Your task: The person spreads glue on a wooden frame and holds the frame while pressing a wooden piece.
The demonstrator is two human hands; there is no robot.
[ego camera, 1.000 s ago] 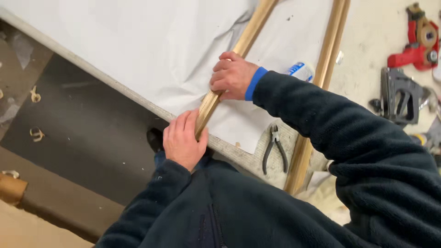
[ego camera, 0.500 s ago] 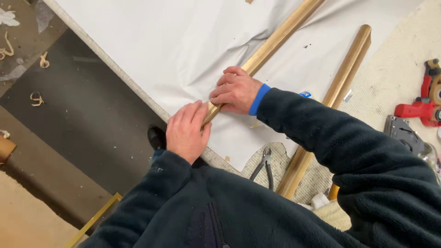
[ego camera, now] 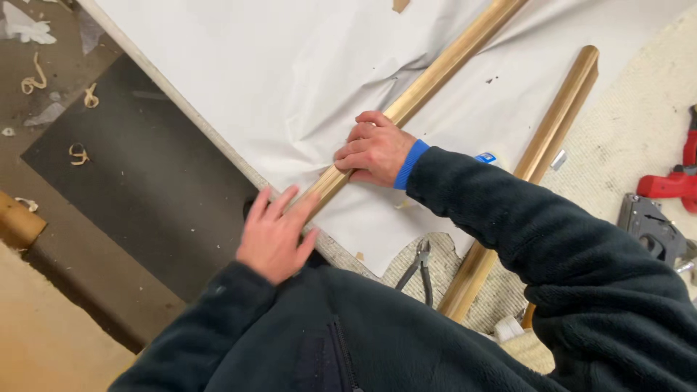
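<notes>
Both my hands on a gold moulding strip on white paper.

My right hand [ego camera: 375,149] curls down over the gold moulding strip [ego camera: 428,87], gripping it where it lies diagonally across the white paper [ego camera: 276,65]. My left hand [ego camera: 274,234] is spread open, fingertips touching the strip's near end at the table edge. A second gold strip [ego camera: 552,131] and pliers [ego camera: 419,265] lie nearby.

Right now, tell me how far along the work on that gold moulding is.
Done: white paper covers the table, and a second moulding lies beside it. In hand: the right hand presses the gold moulding onto the paper, while the left hand, fingers spread, touches its near end. Left: pliers and the red tool lie untouched.
</notes>
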